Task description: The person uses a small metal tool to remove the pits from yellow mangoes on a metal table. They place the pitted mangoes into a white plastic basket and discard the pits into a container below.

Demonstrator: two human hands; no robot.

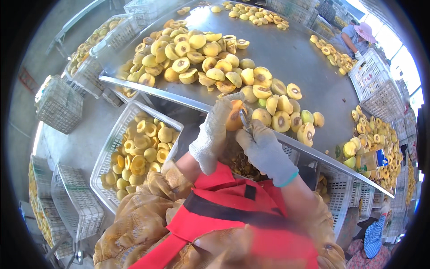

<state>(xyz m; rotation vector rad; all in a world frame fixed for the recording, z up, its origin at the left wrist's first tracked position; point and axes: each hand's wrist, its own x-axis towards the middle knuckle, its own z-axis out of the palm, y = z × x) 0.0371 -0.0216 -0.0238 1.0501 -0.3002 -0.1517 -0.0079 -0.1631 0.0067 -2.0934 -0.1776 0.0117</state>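
My left hand, in a white work glove, holds an orange-yellow peach half just over the near edge of the metal table. Closed around a small metal tool with a curved end is my right hand, gloved in pale grey with a teal cuff. The tool's end meets the peach's right side; its handle is mostly hidden in my fist. Beyond my hands lies a spread of halved yellow peaches, several with brown pits showing.
A white crate of hollowed peach halves stands left. Dark scraps lie below my hands. The metal table holds more fruit and a blue-capped bottle. A co-worker in a pink hat works across; another's checked sleeve shows lower right.
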